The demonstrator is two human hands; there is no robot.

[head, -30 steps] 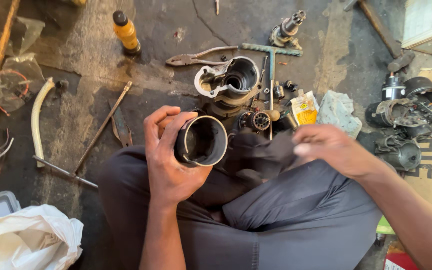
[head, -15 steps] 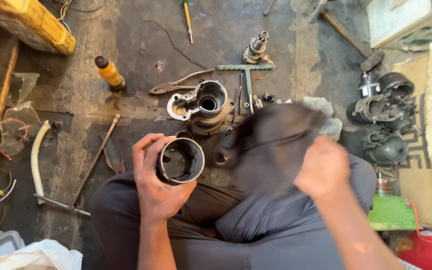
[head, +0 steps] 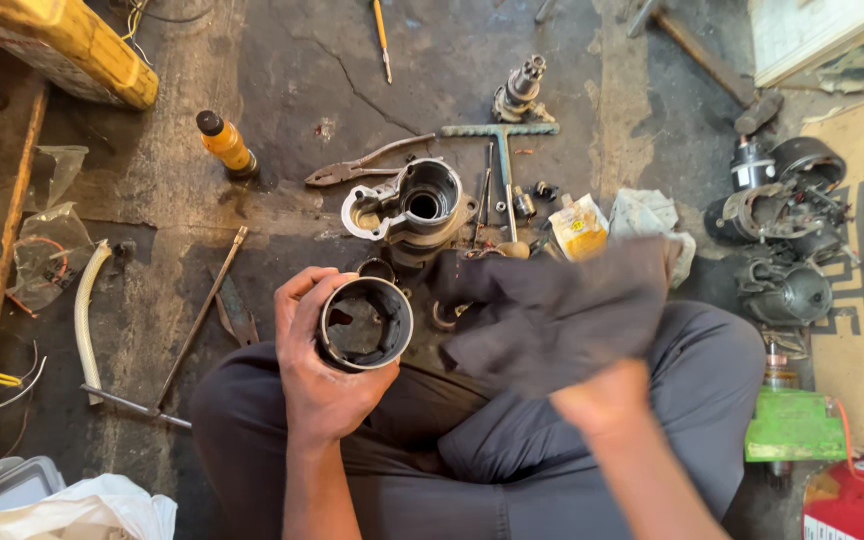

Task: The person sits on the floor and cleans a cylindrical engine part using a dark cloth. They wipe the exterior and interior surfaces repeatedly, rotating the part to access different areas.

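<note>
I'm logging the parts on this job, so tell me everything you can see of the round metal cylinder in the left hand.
The metal cylinder is a short, hollow, open-ended housing of dark grey metal, grimy, with worn lighter edges on its rim. Its open end faces up toward the camera, tilted slightly, and curved plates or blocks show on its inner wall. The left hand grips it from the side and below, fingers wrapped around the outer wall, above the person's lap. The dark cloth in the right hand hangs beside it; whether they touch is unclear.

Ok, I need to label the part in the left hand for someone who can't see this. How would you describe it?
Start from the seated person's dark trousers. Above the knee, the left hand grips a short, hollow metal cylinder, open end facing up. Unlike the grey housing on the floor beyond, it is a plain dark ring without lugs.
</note>
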